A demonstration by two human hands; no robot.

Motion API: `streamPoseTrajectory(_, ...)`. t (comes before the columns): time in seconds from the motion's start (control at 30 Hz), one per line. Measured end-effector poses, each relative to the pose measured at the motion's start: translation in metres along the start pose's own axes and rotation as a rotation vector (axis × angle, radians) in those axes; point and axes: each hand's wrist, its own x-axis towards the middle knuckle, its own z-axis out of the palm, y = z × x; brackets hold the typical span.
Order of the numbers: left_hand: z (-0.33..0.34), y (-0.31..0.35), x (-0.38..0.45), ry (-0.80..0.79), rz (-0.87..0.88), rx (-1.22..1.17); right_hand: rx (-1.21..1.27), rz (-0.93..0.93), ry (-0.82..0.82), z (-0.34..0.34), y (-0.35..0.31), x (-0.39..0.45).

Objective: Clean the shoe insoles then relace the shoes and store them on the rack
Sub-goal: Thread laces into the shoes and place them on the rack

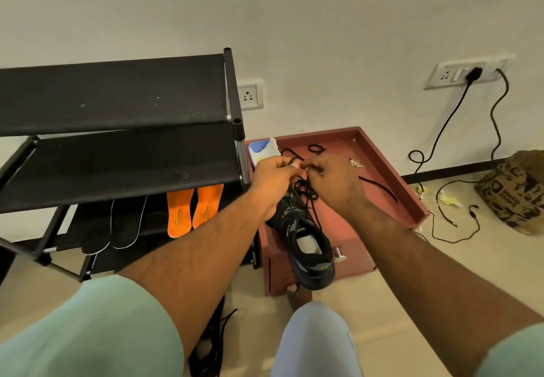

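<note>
While my left hand (272, 182) pinches the black lace (306, 191) and my right hand (332, 182) pinches it just beside, the black shoe (306, 247) stands directly below both grips on the red drawer unit (391, 170). Left of my grips, orange insoles (191, 209) lie on the rack (117, 164).

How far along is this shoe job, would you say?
Partway, I'd guess. Two orange insoles and two dark insoles lie on the rack's lower shelf, though whether they are cleaned I cannot tell. Right now the left hand and right hand pinch a black lace above the black shoe on the red cabinet. No shoe sits on the rack yet.
</note>
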Motion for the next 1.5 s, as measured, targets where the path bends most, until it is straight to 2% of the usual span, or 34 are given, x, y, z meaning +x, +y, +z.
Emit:
streamPoseTrajectory(0.1,0.009,-0.006,0.001,-0.066,-0.034,0.002,-0.063,-0.102,-0.008,-0.004,0.000,0.007)
streamPoseTrajectory(0.2,0.016,-0.008,0.002,-0.139,-0.033,-0.028,-0.024,-0.096,-0.026,-0.008,0.001,0.015)
streamPoseTrajectory(0.33,0.023,0.003,0.006,-0.102,-0.012,-0.194,0.345,0.009,-0.065,-0.011,0.007,0.023)
streamPoseTrajectory(0.47,0.018,0.033,0.016,-0.040,0.030,-0.227,0.684,0.251,0.117,-0.010,0.031,0.028)
streamPoseTrajectory(0.5,0.018,0.042,0.016,-0.046,0.041,-0.233,0.705,0.314,0.080,-0.006,0.034,0.023)
streamPoseTrajectory(0.6,0.018,0.063,0.017,-0.086,0.088,-0.272,0.715,0.439,-0.172,0.015,0.027,0.005)
streamPoseTrajectory(0.7,0.019,0.076,0.016,-0.105,0.160,-0.271,0.760,0.596,-0.300,0.023,0.018,0.004)
streamPoseTrajectory(0.8,0.018,0.076,0.009,-0.152,0.181,-0.263,0.890,0.763,-0.634,0.018,0.021,0.013)
streamPoseTrajectory(0.83,0.017,0.072,0.005,-0.169,0.168,-0.292,0.928,0.788,-0.693,0.017,0.022,0.017)
streamPoseTrajectory(0.9,0.014,0.061,-0.005,-0.180,0.117,-0.416,0.885,0.804,-0.710,0.014,0.025,0.029)
streamPoseTrajectory(0.97,0.009,0.037,-0.018,-0.130,0.000,-0.591,0.720,0.777,-0.690,0.011,0.024,0.040)
streamPoseTrajectory(1.03,0.005,-0.004,-0.029,-0.047,-0.166,-0.694,0.454,0.644,-0.647,0.005,0.024,0.051)
streamPoseTrajectory(1.1,0.006,-0.051,-0.038,0.048,-0.375,-0.690,0.136,0.454,-0.607,0.000,0.022,0.059)
streamPoseTrajectory(1.17,0.013,-0.084,-0.042,0.101,-0.565,-0.606,-0.143,0.282,-0.589,-0.001,0.016,0.061)
streamPoseTrajectory(1.27,0.026,-0.102,-0.039,0.016,-0.652,-0.314,-0.312,0.082,-0.507,0.002,0.008,0.049)
streamPoseTrajectory(1.37,0.030,-0.099,-0.025,-0.055,-0.584,0.080,-0.276,-0.008,-0.457,-0.001,0.011,0.019)
streamPoseTrajectory(1.5,0.021,-0.093,-0.003,-0.204,-0.315,0.685,0.044,0.102,-0.486,0.006,0.027,-0.033)
